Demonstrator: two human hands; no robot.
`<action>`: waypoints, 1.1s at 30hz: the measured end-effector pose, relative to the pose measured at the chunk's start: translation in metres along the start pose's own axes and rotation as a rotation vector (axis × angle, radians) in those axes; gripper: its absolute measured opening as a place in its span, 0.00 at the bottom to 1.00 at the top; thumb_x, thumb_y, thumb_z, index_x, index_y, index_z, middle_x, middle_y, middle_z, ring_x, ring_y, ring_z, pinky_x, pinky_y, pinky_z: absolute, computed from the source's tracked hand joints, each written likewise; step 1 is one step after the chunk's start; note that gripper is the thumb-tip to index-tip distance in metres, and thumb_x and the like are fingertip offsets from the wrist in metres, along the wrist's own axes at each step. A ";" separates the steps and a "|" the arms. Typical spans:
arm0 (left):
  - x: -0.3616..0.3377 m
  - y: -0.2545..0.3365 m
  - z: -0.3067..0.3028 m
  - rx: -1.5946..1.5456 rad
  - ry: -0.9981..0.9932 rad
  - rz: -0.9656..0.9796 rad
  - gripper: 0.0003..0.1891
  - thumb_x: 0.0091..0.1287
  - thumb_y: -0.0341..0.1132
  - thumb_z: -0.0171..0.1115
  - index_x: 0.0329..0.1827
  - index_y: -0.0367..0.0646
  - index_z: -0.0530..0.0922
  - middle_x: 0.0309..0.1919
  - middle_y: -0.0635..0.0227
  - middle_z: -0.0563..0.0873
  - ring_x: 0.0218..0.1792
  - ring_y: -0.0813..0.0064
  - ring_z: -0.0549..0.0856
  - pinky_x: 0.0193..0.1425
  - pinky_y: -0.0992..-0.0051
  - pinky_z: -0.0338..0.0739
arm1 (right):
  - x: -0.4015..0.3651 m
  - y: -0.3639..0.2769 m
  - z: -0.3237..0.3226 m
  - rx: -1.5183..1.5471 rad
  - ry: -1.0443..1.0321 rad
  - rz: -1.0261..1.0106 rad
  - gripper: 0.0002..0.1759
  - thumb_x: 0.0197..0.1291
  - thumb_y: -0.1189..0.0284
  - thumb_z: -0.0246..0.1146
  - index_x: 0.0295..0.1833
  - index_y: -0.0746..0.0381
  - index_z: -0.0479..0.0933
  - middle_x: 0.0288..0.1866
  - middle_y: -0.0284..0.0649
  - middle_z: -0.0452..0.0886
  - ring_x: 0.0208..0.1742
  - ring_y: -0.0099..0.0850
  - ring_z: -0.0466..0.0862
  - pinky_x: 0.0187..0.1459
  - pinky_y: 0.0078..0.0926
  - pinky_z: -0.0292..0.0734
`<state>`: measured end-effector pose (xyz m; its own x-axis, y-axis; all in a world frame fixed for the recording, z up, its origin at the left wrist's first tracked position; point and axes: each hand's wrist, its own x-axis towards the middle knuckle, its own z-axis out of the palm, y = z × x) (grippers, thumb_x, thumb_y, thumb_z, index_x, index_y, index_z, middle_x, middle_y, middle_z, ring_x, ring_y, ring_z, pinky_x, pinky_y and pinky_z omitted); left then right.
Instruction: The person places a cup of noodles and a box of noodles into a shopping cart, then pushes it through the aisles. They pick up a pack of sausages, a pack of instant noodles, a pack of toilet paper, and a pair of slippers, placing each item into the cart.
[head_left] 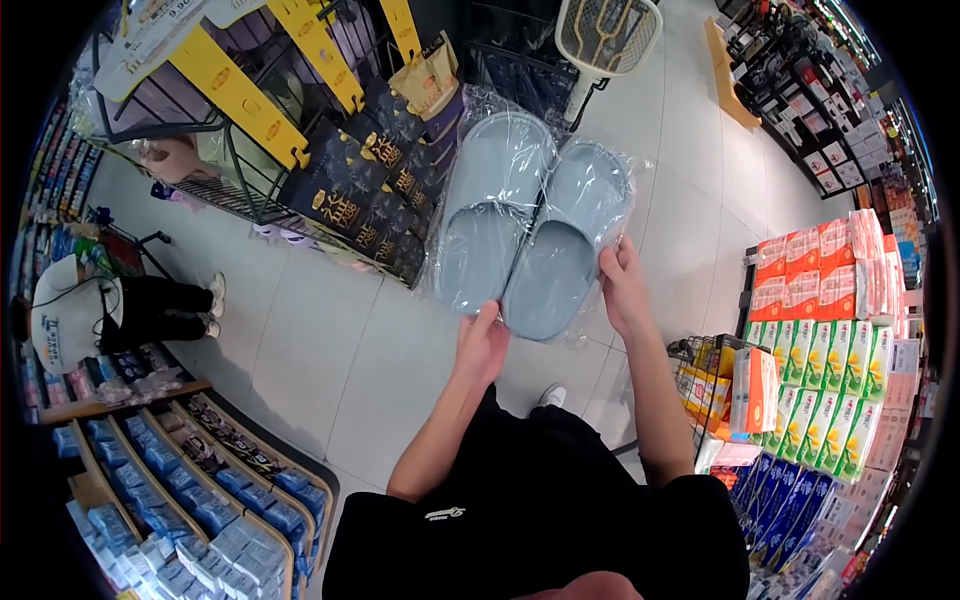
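A pair of grey-blue slippers (545, 270) in clear plastic wrap is held up in front of my body, soles away from me. My left hand (484, 345) grips the lower edge of the package near the middle, thumb on top. At the package's right side, my right hand (622, 280) pinches the wrap beside the right slipper. Parts of the fingers of both hands are hidden under the package. Just beyond the slippers stands a rack of black packets (370, 195) with gold print.
A shopping cart (712, 370) holding packages is at my right, beside stacked tissue packs (820, 340). Wooden-edged shelves (235, 480) with blue boxes stand at lower left. Another person (90, 310) stands at far left. An electric swatter (608, 40) hangs at the top.
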<state>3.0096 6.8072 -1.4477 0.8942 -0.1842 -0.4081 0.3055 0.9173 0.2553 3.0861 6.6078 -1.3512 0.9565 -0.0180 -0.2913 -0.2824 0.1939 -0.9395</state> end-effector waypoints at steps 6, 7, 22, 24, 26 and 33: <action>-0.013 -0.039 0.033 0.088 0.112 0.049 0.22 0.74 0.31 0.59 0.70 0.42 0.68 0.65 0.67 0.78 0.65 0.68 0.78 0.71 0.60 0.72 | -0.013 0.003 -0.057 0.051 -0.048 -0.004 0.34 0.74 0.60 0.59 0.78 0.62 0.57 0.69 0.36 0.74 0.68 0.29 0.73 0.69 0.34 0.63; -0.016 -0.050 0.035 0.089 0.086 0.068 0.24 0.75 0.33 0.59 0.72 0.43 0.65 0.66 0.65 0.77 0.66 0.66 0.77 0.72 0.58 0.70 | -0.019 0.013 -0.074 0.196 -0.054 0.030 0.35 0.73 0.59 0.59 0.78 0.61 0.57 0.67 0.35 0.75 0.66 0.28 0.74 0.68 0.34 0.65; -0.050 -0.255 0.122 0.916 0.065 0.493 0.25 0.66 0.26 0.69 0.66 0.43 0.72 0.63 0.65 0.77 0.64 0.70 0.76 0.65 0.66 0.73 | -0.114 -0.035 -0.235 0.398 0.244 -0.145 0.32 0.73 0.51 0.54 0.71 0.63 0.67 0.65 0.47 0.76 0.65 0.39 0.78 0.65 0.41 0.74; -0.054 -0.271 0.146 1.144 -0.120 0.530 0.26 0.63 0.26 0.70 0.65 0.43 0.73 0.63 0.63 0.78 0.65 0.67 0.76 0.66 0.66 0.73 | -0.094 -0.016 -0.265 0.827 0.129 0.025 0.37 0.72 0.50 0.52 0.77 0.63 0.59 0.71 0.48 0.71 0.71 0.42 0.72 0.72 0.46 0.66; -0.061 -0.273 0.194 1.442 -0.539 0.786 0.36 0.55 0.27 0.74 0.70 0.43 0.70 0.68 0.55 0.75 0.68 0.55 0.74 0.72 0.61 0.67 | -0.096 -0.015 -0.277 1.060 -0.001 0.112 0.37 0.72 0.50 0.52 0.77 0.63 0.59 0.71 0.49 0.71 0.71 0.42 0.72 0.72 0.46 0.67; -0.039 -0.286 0.234 1.694 -0.760 0.828 0.38 0.50 0.20 0.61 0.71 0.46 0.71 0.74 0.53 0.67 0.75 0.52 0.66 0.79 0.45 0.54 | -0.062 -0.077 -0.274 1.391 -0.353 0.208 0.37 0.73 0.51 0.53 0.78 0.63 0.59 0.72 0.49 0.70 0.71 0.42 0.72 0.72 0.45 0.67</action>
<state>2.9643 6.4693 -1.2996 0.7431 -0.4726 0.4738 -0.6310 -0.2590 0.7313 3.0283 6.3256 -1.3097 0.9338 0.3268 -0.1456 -0.3137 0.9436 0.1056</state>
